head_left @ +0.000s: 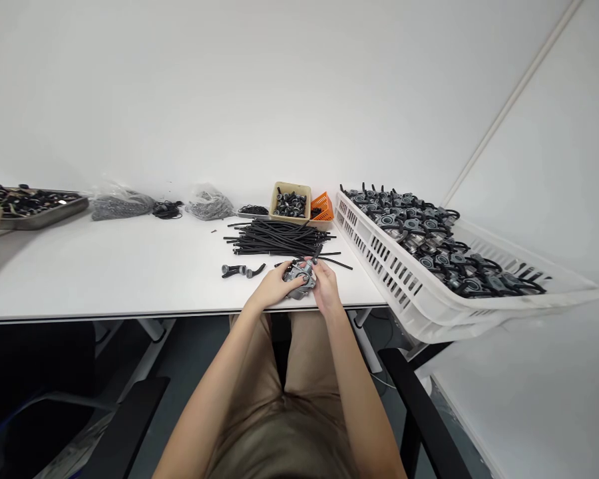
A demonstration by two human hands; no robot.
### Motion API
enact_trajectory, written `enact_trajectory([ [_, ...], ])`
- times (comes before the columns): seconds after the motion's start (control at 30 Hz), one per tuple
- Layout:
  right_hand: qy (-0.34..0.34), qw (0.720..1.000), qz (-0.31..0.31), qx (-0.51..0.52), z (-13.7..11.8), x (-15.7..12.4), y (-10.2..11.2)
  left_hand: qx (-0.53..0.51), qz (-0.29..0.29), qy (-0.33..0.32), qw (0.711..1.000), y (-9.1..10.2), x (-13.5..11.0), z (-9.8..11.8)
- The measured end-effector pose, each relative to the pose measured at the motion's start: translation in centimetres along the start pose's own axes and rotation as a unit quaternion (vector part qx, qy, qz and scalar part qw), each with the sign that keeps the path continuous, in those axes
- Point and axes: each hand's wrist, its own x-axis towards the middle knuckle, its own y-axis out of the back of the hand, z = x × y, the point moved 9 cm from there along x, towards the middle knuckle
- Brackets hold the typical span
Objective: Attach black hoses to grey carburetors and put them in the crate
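Grey metal valve body [297, 278], I think, sits clamped between my left hand [275, 286] and right hand [327, 287] at the white table's [130, 279] front edge. Black rubber tubes [279, 238] lie just beyond it.

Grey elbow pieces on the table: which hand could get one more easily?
Probably the left hand. The grey elbow pieces lie on its side, just past it. The right hand is farther away, beyond the grey metal part that both hands are holding.
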Motion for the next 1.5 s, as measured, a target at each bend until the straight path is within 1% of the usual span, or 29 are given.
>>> enact_trajectory([
  [0.17, 0.006, 1.000, 0.005, 0.014, -0.66, -0.37, -0.04, 0.003, -0.001, -0.004, 1.000, 0.07, -0.10, 0.25],
  [0.33, -0.014, 0.999, 0.006, 0.040, -0.44, -0.37, -0.13, 0.001, 0.002, -0.003, 1.000, 0.11, -0.13, 0.22],
  [0.5, -0.009, 1.000, 0.019, 0.023, -0.24, -0.16, 0.03, 0.004, 0.003, 0.000, 1.000, 0.02, 0.01, -0.04],
  [0.67, -0.003, 1.000, 0.005, -0.006, -0.23, -0.06, -0.18, 0.007, 0.006, 0.001, 1.000, 0.00, 0.10, -0.29],
  [0.87, 0.002, 1.000, 0.020, 0.021, -0.21, -0.05, 0.19, -0.007, 0.006, -0.005, 1.000, 0.07, -0.02, -0.07],
  [1.07, -0.013, 0.999, -0.005, 0.043, -0.43, -0.34, -0.22, 0.002, 0.004, -0.006, 1.000, 0.06, -0.07, 0.03],
  [1.3, -0.014, 1.000, 0.001, 0.025, -0.23, -0.17, -0.02, -0.008, -0.003, -0.020, 1.000, -0.07, 0.02, 0.12],
  [1.5, -0.007, 1.000, 0.002, -0.006, -0.10, -0.04, -0.13, 0.005, 0.012, 0.001, 1.000, 0.13, -0.02, -0.17],
])
